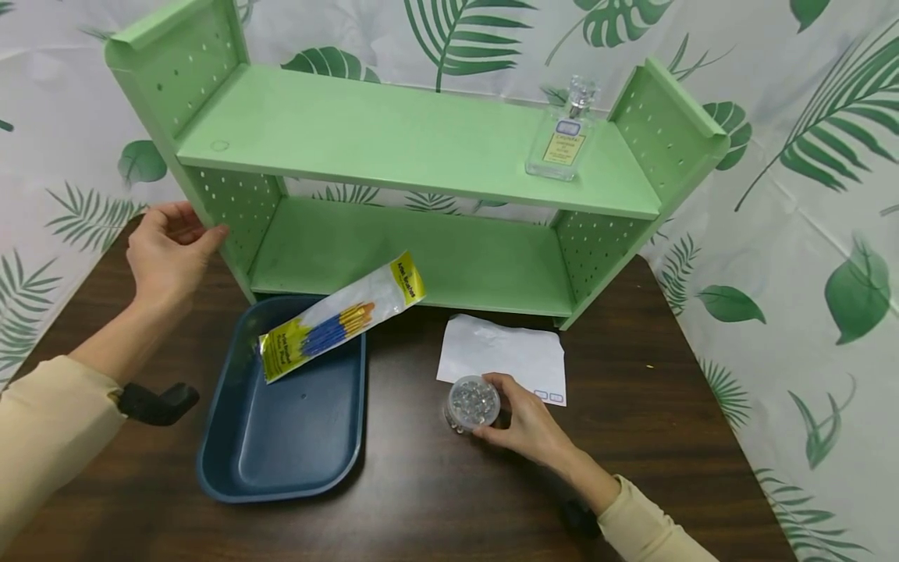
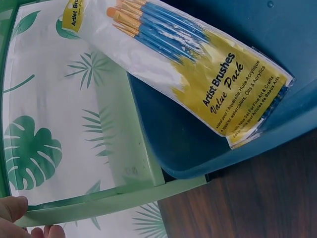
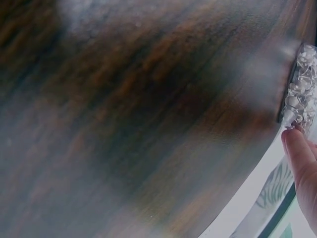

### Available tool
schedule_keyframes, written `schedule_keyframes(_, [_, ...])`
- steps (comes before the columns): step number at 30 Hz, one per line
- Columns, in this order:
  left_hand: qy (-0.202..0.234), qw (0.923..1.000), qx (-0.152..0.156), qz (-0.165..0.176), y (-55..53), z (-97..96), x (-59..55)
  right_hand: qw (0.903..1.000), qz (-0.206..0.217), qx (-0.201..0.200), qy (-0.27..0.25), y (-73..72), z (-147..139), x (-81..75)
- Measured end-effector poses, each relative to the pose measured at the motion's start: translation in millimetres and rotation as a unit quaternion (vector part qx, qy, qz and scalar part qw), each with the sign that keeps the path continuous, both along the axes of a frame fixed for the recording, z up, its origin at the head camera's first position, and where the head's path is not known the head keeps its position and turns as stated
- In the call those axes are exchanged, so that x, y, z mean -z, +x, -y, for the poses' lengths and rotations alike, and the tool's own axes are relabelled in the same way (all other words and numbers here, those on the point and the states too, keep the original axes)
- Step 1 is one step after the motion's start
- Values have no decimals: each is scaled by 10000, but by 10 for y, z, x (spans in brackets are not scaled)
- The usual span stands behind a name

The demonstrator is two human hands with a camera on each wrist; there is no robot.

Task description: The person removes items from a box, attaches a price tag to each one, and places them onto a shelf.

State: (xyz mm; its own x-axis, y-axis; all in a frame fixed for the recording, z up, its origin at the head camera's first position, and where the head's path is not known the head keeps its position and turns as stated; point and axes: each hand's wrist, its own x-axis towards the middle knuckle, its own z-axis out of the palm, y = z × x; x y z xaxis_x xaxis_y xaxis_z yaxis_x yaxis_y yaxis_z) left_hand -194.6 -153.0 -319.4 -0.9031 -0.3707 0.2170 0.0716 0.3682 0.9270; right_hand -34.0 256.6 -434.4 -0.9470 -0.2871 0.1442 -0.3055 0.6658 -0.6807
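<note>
My left hand (image 1: 168, 250) grips the outer edge of the green shelf (image 1: 421, 250) at its left side. In the left wrist view the thumb (image 2: 14, 207) lies on one face of the panel and the other fingers come round from beyond it. My right hand (image 1: 528, 421) holds a small round clear jar (image 1: 474, 402) between thumb and forefinger, over the dark wooden table. Shiny clear beads (image 3: 300, 94) fill the jar. Just behind it lies a white sheet of paper (image 1: 502, 351) with small blue-edged labels at one corner.
A blue plastic tray (image 1: 302, 453) stands left of the jar, in front of the shelf. A yellow-and-clear pack of artist brushes (image 1: 344, 316) lies slanted across its back rim, top end against the lower shelf. A glass perfume bottle (image 1: 558, 144) stands on the upper shelf's right end.
</note>
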Motion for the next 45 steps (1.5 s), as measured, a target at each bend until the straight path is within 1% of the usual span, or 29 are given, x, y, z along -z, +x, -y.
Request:
schedule_keyframes(5, [-193, 9998, -72, 82, -6, -1, 15, 10000, 23, -67, 21, -3, -1, -6])
schedule_keyframes(15, [-386, 9991, -145, 134, -25, 1, 34, 9999, 18, -91, -40, -3, -6, 0])
schedule_keyframes(20, [-318, 9994, -149, 22, -21, -1, 40, 9999, -43, -91, -44, -7, -7, 3])
schedule_keyframes(24, [-345, 9993, -147, -53, -23, 5, 49, 10000, -67, -63, -22, -14, -7, 5])
schedule_keyframes(29, [-471, 9988, -151, 3, -32, 13, 59, 10000, 5, -64, -57, -23, 2, 3])
schedule_keyframes(33, [-489, 9987, -147, -2, -37, 17, 62, 10000, 28, -23, -92, -30, 12, 5])
schedule_keyframes(36, [-520, 9985, -156, -7, -32, 20, 67, 9997, 136, 47, -216, -33, 17, 7])
schedule_keyframes(38, [-551, 9984, -157, -17, -31, 20, 73, 9987, 263, 64, -433, -40, 27, -28])
schedule_keyframes(40, [-562, 9983, -165, -39, -32, 20, 78, 9973, 392, 111, -610, -60, 42, -98])
schedule_keyframes(43, [-549, 9983, -173, -101, -37, 18, 84, 9953, 473, 156, -828, -112, 83, -301])
schedule_keyframes(45, [-513, 9985, -170, -129, -38, 13, 89, 9949, 439, 190, -889, -159, 112, -486])
